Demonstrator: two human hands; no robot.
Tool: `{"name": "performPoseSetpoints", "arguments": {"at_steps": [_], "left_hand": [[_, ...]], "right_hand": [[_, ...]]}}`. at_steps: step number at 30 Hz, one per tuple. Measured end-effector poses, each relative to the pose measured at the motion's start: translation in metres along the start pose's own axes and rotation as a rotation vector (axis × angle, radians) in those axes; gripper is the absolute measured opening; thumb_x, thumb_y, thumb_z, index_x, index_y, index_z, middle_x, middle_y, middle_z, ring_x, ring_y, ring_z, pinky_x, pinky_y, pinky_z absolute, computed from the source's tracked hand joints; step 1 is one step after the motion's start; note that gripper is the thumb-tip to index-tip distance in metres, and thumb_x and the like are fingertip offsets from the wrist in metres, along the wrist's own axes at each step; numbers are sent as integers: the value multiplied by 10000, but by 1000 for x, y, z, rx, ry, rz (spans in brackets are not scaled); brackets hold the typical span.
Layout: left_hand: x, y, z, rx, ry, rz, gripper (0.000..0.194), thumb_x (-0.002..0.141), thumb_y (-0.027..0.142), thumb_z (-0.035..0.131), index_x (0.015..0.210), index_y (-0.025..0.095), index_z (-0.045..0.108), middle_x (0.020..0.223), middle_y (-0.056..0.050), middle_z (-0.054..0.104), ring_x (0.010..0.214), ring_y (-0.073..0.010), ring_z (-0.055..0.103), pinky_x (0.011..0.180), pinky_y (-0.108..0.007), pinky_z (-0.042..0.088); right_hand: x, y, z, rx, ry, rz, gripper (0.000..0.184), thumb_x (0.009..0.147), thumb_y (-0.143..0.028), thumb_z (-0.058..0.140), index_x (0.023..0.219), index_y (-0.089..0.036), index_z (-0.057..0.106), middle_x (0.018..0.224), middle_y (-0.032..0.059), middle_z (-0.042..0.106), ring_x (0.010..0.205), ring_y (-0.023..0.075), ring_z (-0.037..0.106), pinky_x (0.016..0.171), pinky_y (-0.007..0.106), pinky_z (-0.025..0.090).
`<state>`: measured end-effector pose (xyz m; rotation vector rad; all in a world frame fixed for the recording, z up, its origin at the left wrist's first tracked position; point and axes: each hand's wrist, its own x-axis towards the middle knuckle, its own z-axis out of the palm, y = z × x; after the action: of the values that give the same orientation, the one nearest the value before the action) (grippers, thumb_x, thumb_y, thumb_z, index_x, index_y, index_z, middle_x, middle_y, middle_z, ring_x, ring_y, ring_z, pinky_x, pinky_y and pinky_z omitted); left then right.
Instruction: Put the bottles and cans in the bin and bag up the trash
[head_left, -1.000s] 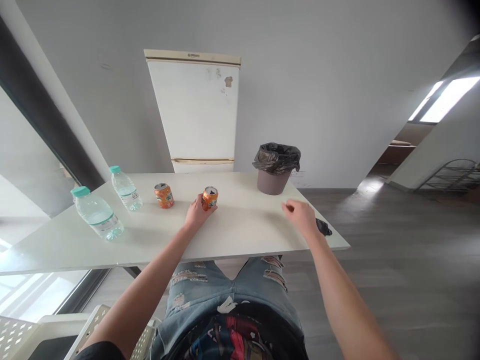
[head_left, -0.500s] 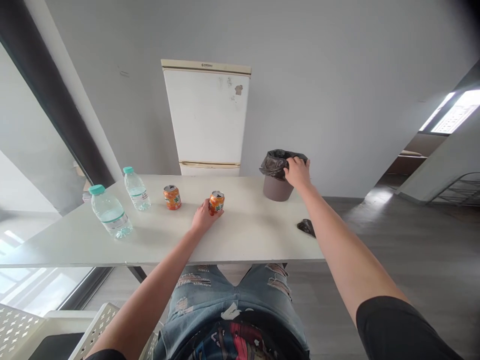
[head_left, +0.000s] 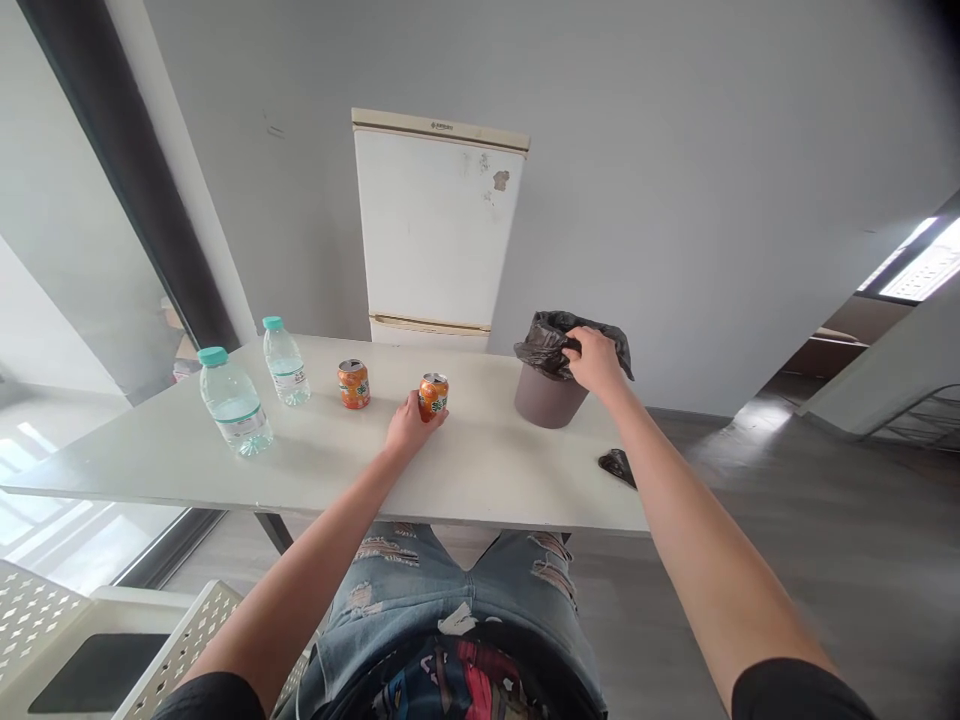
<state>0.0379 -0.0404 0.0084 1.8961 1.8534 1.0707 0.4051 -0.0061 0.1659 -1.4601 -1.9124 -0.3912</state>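
My left hand (head_left: 409, 428) is closed around the lower part of an orange drink can (head_left: 434, 397), which stands upright on the white table (head_left: 480, 480). A second orange can (head_left: 354, 384) stands a little to the left, apart from the hand. At the right, my right hand (head_left: 598, 358) grips the rim of a brown trash bin (head_left: 547, 397) through its black bag liner (head_left: 541, 345). Part of the bin's rim is hidden by that hand and the folded liner. The bin's inside is mostly out of sight.
Two clear bottles with green caps, a larger one (head_left: 234, 405) and a smaller one (head_left: 285, 362), stand at the table's left. Crumpled black plastic (head_left: 618, 466) lies near my right forearm. A white refrigerator (head_left: 439, 220) stands behind the table; perforated white plastic (head_left: 180, 650) is at lower left.
The bin has come slightly nearer to me with my right hand on its rim. My left hand stays on the can. The camera view has tilted and shifted a little.
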Motion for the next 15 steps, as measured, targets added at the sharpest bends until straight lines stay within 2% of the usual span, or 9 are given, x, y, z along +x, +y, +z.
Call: {"name": "performPoseSetpoints", "arguments": {"at_steps": [5, 9, 12, 15], "left_hand": [[8, -5, -7, 52, 125, -190, 443, 972, 553, 605, 1175, 188, 456, 1204, -201, 699, 1135, -327, 688, 828, -353, 488], [9, -7, -8, 82, 154, -226, 440, 978, 513, 608, 1190, 161, 450, 1195, -235, 692, 1150, -350, 689, 857, -380, 490], [8, -6, -7, 104, 167, -218, 430, 966, 477, 637, 1191, 164, 445, 1197, -230, 690, 1182, -346, 678, 902, -386, 487], [4, -6, -10, 127, 173, -228, 431, 944, 451, 667, 1187, 176, 441, 1209, -220, 685, 1196, -348, 670, 917, -392, 489]], "right_hand": [[-43, -69, -21, 178, 17, -184, 190, 907, -195, 580, 1075, -197, 670, 1064, 124, 716, 1047, 326, 662, 982, 512, 497], [-74, -119, -35, 299, 48, -289, 177, 976, -202, 553, 1121, -230, 651, 1063, 99, 711, 1061, 314, 659, 1018, 516, 470], [-84, -140, -38, 370, 41, -341, 175, 994, -203, 556, 1137, -242, 648, 1041, 82, 700, 1052, 303, 654, 1020, 508, 462], [-84, -147, -38, 407, 38, -366, 193, 1003, -200, 551, 1161, -247, 653, 1043, 77, 692, 1048, 297, 647, 1029, 511, 457]]}}
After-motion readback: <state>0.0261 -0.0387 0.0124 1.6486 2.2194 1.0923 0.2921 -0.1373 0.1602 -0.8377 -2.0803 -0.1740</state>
